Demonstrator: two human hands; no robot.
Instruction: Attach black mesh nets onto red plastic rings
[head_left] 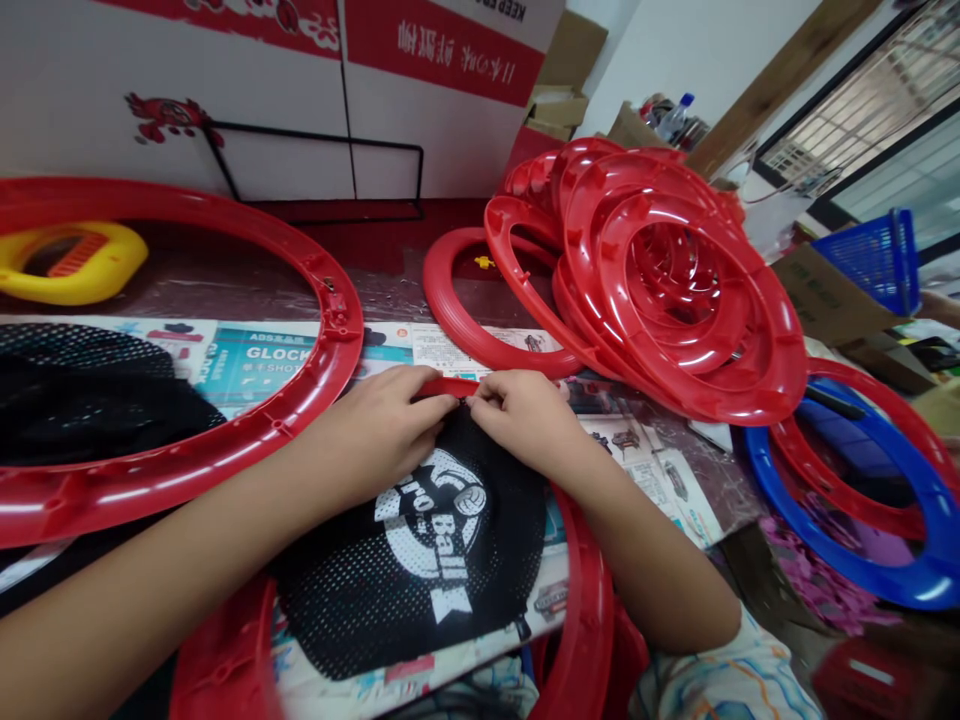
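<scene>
Black mesh netting (pixel 337 590) with a white printed ball logo lies across a red plastic ring (pixel 589 600) in front of me. At the ring's far edge my left hand (pixel 386 425) pinches the top edge of the netting. Close beside it, my right hand (pixel 529 415) is closed on the same edge, thumb and forefinger together. A strip of red rim shows between the two hands. The fingertips hide exactly how the netting meets the ring there.
Another large red ring (pixel 341 310) lies at left, with black mesh (pixel 90 390) inside it and a yellow handle-like piece (pixel 112 265) behind. Red rings (pixel 780 340) are piled at right, near a blue ring (pixel 930 570). Printed cartons (pixel 270 90) stand behind a black wire frame (pixel 315 133).
</scene>
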